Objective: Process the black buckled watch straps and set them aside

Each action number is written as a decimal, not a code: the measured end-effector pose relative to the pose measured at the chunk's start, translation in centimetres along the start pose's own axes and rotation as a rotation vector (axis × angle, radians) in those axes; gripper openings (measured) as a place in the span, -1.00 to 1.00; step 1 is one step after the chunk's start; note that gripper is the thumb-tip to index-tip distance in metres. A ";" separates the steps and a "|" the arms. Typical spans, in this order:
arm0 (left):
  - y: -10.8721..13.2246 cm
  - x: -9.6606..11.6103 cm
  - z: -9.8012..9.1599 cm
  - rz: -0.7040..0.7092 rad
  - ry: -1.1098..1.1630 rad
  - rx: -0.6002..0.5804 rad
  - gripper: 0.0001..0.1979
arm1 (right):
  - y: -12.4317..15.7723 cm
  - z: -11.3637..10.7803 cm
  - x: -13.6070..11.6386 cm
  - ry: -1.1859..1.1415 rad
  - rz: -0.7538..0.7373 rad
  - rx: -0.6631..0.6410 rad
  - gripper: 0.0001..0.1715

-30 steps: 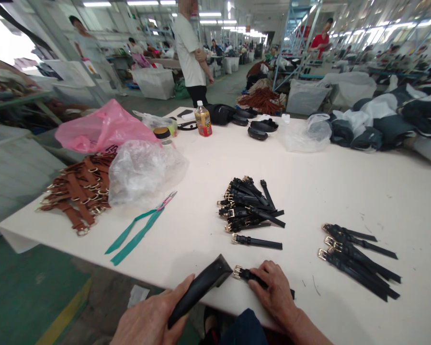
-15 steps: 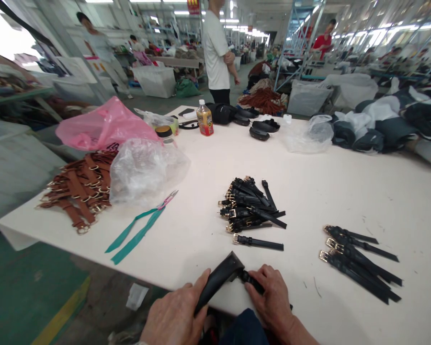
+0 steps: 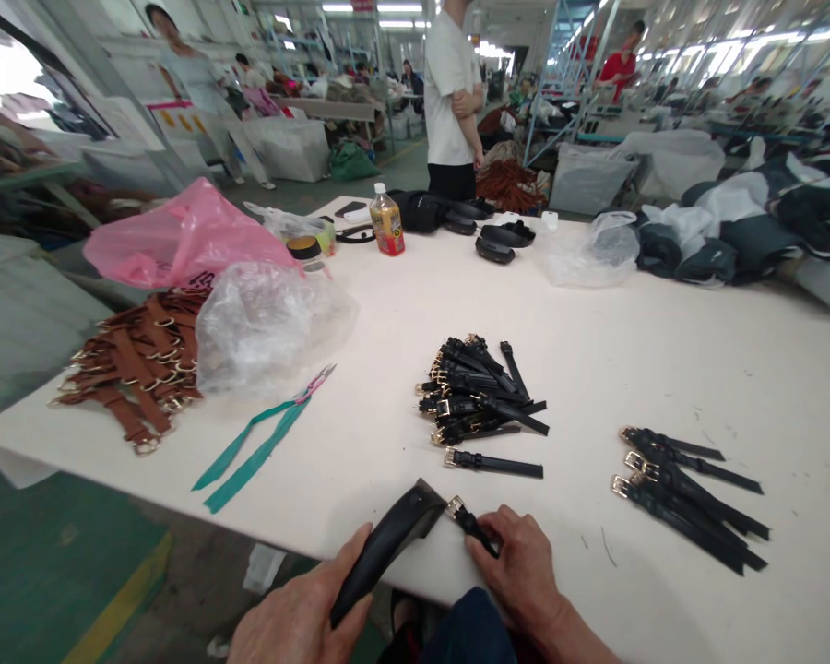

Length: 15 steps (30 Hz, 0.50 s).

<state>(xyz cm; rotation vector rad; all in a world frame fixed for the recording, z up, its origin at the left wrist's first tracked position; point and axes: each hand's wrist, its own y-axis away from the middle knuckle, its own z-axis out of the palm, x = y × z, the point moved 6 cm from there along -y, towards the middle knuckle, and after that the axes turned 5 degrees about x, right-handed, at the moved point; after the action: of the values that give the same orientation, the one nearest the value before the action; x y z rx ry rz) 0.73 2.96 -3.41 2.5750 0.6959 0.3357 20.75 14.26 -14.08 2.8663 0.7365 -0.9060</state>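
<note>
At table edge, clamps curved black strap in left hand, pinches buckle strap in right hand, apparently for end-to-end alignment.

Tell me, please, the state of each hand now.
Left hand: closed, holding a smooth, curved black piece.
Right hand: closed, holding a short black strap with gold buckle.

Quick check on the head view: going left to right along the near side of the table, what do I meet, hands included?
Brown straps → left hand → curved black piece in its grip → buckled strap → right hand holding that strap → small group of black straps.
</note>
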 end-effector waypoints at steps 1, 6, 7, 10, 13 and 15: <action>0.1 -0.2 0.0 -0.002 0.006 -0.005 -0.48 | -0.1 0.1 0.0 0.000 0.013 -0.016 -0.90; 0.4 -0.4 0.4 0.010 0.039 -0.054 -0.49 | -0.2 0.2 0.1 0.011 0.052 -0.051 -0.90; 0.4 -0.3 0.5 0.019 0.048 -0.058 -0.48 | -0.2 0.2 0.1 0.012 0.056 -0.053 -0.90; 0.5 0.3 0.8 0.049 0.063 -0.066 -0.46 | -0.2 0.1 -0.1 0.014 0.052 -0.042 -0.90; 0.4 0.5 1.0 0.048 0.074 -0.065 -0.47 | -0.3 -0.2 -0.4 0.018 0.041 -0.030 -0.90; 0.3 0.1 1.0 0.020 0.080 -0.060 -0.48 | -0.3 -0.3 -0.5 0.019 0.033 -0.022 -0.90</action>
<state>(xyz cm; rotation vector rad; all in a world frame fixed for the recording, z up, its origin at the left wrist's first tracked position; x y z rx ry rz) 1.32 2.39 -4.14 2.5248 0.6784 0.4611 20.43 14.33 -13.53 2.8630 0.6949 -0.8619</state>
